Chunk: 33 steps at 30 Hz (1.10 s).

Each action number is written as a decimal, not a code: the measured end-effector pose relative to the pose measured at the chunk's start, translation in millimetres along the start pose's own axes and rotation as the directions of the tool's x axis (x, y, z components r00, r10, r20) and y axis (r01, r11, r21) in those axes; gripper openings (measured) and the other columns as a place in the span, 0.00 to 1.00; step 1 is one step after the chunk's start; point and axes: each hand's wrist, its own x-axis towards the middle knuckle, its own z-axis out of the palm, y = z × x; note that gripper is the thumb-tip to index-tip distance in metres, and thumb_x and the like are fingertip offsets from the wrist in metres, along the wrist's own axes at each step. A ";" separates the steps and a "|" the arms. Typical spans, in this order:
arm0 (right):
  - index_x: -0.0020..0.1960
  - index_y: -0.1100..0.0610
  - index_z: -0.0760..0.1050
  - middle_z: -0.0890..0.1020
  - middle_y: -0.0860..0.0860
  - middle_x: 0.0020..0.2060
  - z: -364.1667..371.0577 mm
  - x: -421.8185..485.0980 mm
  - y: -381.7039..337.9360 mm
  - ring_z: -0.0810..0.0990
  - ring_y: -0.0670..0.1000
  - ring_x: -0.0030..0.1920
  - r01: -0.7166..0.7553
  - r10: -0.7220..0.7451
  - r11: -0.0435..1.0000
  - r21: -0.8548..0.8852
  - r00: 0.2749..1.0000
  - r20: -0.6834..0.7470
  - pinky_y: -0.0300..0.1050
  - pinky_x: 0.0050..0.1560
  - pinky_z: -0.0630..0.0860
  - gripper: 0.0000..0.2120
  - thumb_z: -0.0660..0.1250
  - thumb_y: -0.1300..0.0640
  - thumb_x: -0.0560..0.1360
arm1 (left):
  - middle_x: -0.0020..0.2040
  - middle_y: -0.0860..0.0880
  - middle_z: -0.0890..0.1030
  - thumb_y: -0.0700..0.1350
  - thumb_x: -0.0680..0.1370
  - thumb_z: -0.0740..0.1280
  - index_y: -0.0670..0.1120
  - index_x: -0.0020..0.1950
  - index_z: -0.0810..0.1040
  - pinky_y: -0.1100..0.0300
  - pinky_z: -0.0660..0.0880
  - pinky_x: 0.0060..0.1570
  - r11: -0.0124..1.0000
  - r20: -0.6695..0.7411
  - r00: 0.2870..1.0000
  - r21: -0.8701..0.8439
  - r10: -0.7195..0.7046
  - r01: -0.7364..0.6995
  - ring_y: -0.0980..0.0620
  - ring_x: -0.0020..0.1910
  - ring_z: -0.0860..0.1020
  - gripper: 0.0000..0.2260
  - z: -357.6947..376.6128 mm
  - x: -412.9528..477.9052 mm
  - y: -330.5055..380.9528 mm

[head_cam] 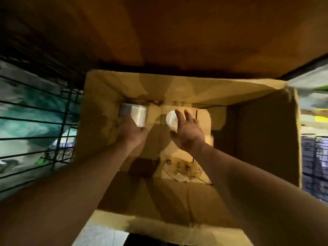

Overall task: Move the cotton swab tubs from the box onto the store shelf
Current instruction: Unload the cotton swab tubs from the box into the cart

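cotton swab tub [137, 113] lies sideways in the far-left corner of the box [177, 89], gripped by the left hand [132, 131]; second tub [170, 119], upright mid-box, sits under the wide-spread right hand [190, 134].

Expect a dim, amber-tinted view: light falls from above into the box [177, 89], and hard-edged shadows lie across its floor. Note heavy motion blur over the wire rack [35, 119] and the opposite edge, with wide-angle stretching toward the corners.

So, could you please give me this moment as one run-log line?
phase: picking from box | left hand: grips lying tub | right hand: open at upright tub
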 end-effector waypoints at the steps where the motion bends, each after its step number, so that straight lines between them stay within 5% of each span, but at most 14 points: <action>1: 0.82 0.45 0.42 0.43 0.52 0.82 2.7 12.3 -1.2 0.49 0.62 0.81 0.027 -0.026 0.998 -0.050 1.000 0.012 0.59 0.77 0.60 0.41 0.67 0.50 0.80 | 0.70 0.41 0.71 0.58 0.67 0.75 0.53 0.79 0.55 0.39 0.75 0.62 1.000 -0.025 1.000 0.027 0.003 -0.002 0.37 0.67 0.72 0.46 5.6 16.0 -8.4; 5: 0.82 0.41 0.41 0.37 0.50 0.81 19.4 46.5 -5.9 0.50 0.61 0.80 0.031 -0.029 0.986 -0.166 0.999 0.015 0.60 0.73 0.67 0.47 0.71 0.57 0.77 | 0.73 0.37 0.66 0.53 0.73 0.75 0.48 0.81 0.49 0.42 0.71 0.66 0.989 -0.071 0.997 0.141 -0.038 0.047 0.35 0.69 0.69 0.46 12.5 36.1 -6.0; 10: 0.77 0.44 0.54 0.62 0.56 0.73 31.2 50.8 1.4 0.66 0.60 0.71 -0.004 0.001 0.999 -0.039 0.997 -0.078 0.60 0.64 0.76 0.41 0.74 0.58 0.73 | 0.73 0.39 0.63 0.56 0.72 0.76 0.46 0.80 0.55 0.44 0.69 0.64 0.960 -0.165 0.982 0.248 -0.093 0.133 0.36 0.69 0.66 0.44 23.0 39.2 -0.6; 16: 0.76 0.45 0.54 0.64 0.56 0.70 39.9 48.3 12.2 0.69 0.61 0.68 0.005 -0.009 1.000 -0.025 0.985 -0.172 0.58 0.61 0.78 0.35 0.69 0.59 0.78 | 0.72 0.39 0.66 0.64 0.69 0.75 0.45 0.76 0.59 0.43 0.69 0.64 0.982 -0.220 0.973 0.154 -0.074 0.110 0.37 0.68 0.68 0.45 33.0 41.3 8.2; 21: 0.75 0.45 0.54 0.63 0.56 0.71 38.6 43.8 28.4 0.69 0.61 0.69 -0.056 0.055 0.998 0.002 0.980 -0.193 0.58 0.61 0.79 0.33 0.69 0.57 0.78 | 0.73 0.42 0.65 0.59 0.65 0.80 0.51 0.75 0.55 0.49 0.74 0.52 0.994 -0.173 0.980 -0.054 -0.103 0.095 0.38 0.66 0.72 0.48 44.0 33.5 22.5; 29: 0.74 0.46 0.59 0.67 0.55 0.68 18.3 -1.1 44.2 0.76 0.60 0.62 -0.211 0.249 0.945 0.250 0.960 -0.131 0.46 0.47 0.79 0.33 0.72 0.58 0.76 | 0.74 0.43 0.65 0.56 0.68 0.79 0.51 0.79 0.55 0.44 0.72 0.60 0.996 -0.053 0.997 -0.072 -0.050 0.046 0.39 0.71 0.68 0.47 34.2 -22.5 46.0; 33: 0.74 0.46 0.59 0.68 0.55 0.68 -2.6 -61.8 52.7 0.76 0.60 0.63 -0.253 0.340 0.880 0.401 0.927 -0.161 0.55 0.58 0.81 0.33 0.72 0.52 0.76 | 0.73 0.43 0.65 0.55 0.69 0.79 0.53 0.79 0.55 0.45 0.71 0.60 0.992 0.001 1.000 -0.125 -0.028 0.028 0.40 0.70 0.68 0.46 23.9 -81.8 67.3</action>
